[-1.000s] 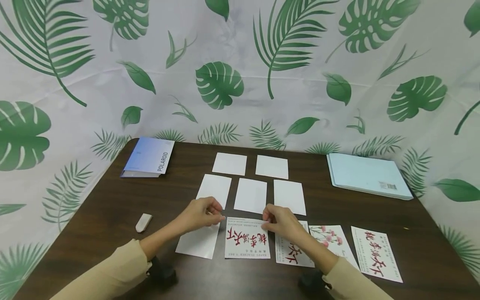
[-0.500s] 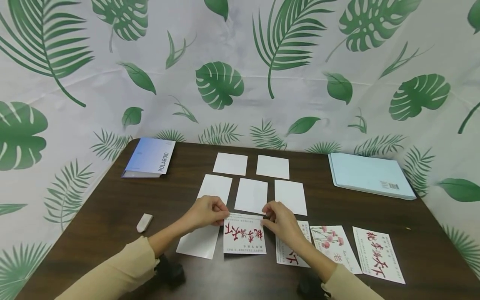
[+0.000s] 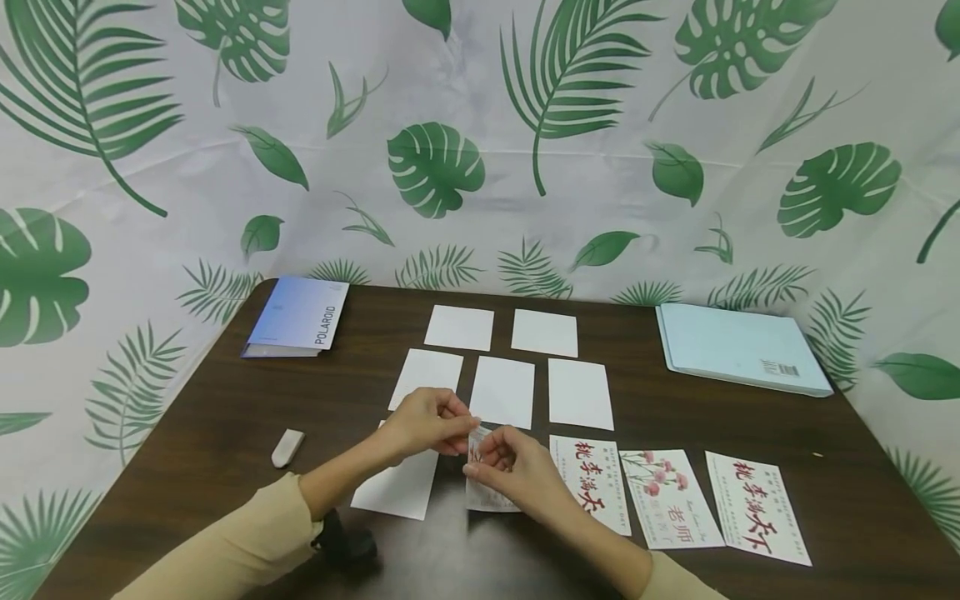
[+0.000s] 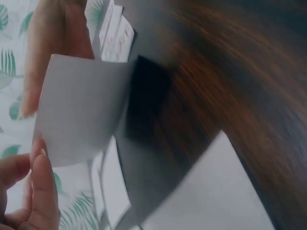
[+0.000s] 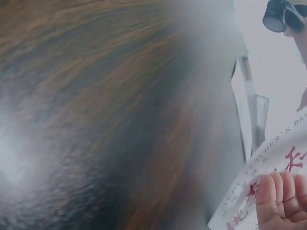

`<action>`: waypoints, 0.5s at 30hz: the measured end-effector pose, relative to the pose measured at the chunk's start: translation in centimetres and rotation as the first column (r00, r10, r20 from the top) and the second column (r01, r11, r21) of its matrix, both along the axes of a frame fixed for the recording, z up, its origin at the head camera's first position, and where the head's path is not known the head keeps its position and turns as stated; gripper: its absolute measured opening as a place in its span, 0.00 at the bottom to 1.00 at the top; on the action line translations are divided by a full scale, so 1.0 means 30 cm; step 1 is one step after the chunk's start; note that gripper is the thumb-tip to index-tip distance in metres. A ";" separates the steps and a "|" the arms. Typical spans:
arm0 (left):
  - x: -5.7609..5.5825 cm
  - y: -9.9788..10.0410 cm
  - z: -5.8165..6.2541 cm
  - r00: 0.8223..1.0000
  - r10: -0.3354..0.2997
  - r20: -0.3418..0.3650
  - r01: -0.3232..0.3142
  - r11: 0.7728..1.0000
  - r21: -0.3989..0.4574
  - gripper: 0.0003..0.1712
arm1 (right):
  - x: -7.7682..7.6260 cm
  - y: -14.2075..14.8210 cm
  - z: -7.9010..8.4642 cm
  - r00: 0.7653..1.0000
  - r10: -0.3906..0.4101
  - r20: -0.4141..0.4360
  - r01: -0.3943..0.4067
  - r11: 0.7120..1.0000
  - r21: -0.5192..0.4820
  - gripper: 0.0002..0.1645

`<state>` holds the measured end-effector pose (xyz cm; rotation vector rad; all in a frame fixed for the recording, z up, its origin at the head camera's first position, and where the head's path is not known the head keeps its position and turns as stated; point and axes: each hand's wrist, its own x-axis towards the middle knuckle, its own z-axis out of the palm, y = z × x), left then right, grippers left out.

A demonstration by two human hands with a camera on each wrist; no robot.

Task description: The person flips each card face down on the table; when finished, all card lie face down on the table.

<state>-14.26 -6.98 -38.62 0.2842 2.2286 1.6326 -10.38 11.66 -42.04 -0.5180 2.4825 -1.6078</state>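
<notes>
A greeting card [image 3: 486, 498], white with red Chinese lettering, stands tilted over the near middle of the table. My left hand [image 3: 426, 427] pinches its edge between thumb and fingers. In the left wrist view the blank back of the card [image 4: 81, 108] bends slightly. My right hand [image 3: 528, 477] is close against the printed face, fingers loosely bent, and covers much of it in the head view. The right wrist view has those right-hand fingers [image 5: 283, 199] in front of the lettering. Beneath the left hand lies a blank white card [image 3: 397, 487].
Three printed cards lie to the right: one with red lettering [image 3: 588, 483], one with pink flowers [image 3: 671, 504], another lettered one [image 3: 757, 508]. Several blank cards [image 3: 502, 392] form rows behind. A blue Polaroid album [image 3: 300, 312], a light-blue folder [image 3: 742, 346] and a white eraser-like block [image 3: 287, 448] stay around them.
The lettered card has been lifted from lying flat and turned on edge. My left hand has moved right with it; my right hand has come inward and lower, over its face.
</notes>
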 end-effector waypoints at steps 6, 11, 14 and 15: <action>0.021 0.023 0.020 0.998 -0.050 -0.026 0.051 0.998 0.027 0.10 | 0.016 -0.004 0.024 0.992 0.012 0.125 -0.006 0.999 -0.050 0.13; 0.022 0.021 -0.002 0.999 -0.049 -0.001 0.049 0.998 0.042 0.11 | 0.027 0.022 0.047 0.977 0.000 0.215 0.029 0.991 -0.133 0.10; 0.025 0.013 -0.027 0.999 -0.036 0.004 0.036 0.999 0.040 0.15 | 0.031 0.051 0.069 0.974 -0.034 0.224 0.067 0.988 -0.140 0.10; 0.026 0.009 -0.036 0.999 -0.031 0.007 0.031 0.999 0.036 0.17 | 0.032 0.060 0.078 0.974 -0.049 0.223 0.082 0.987 -0.139 0.10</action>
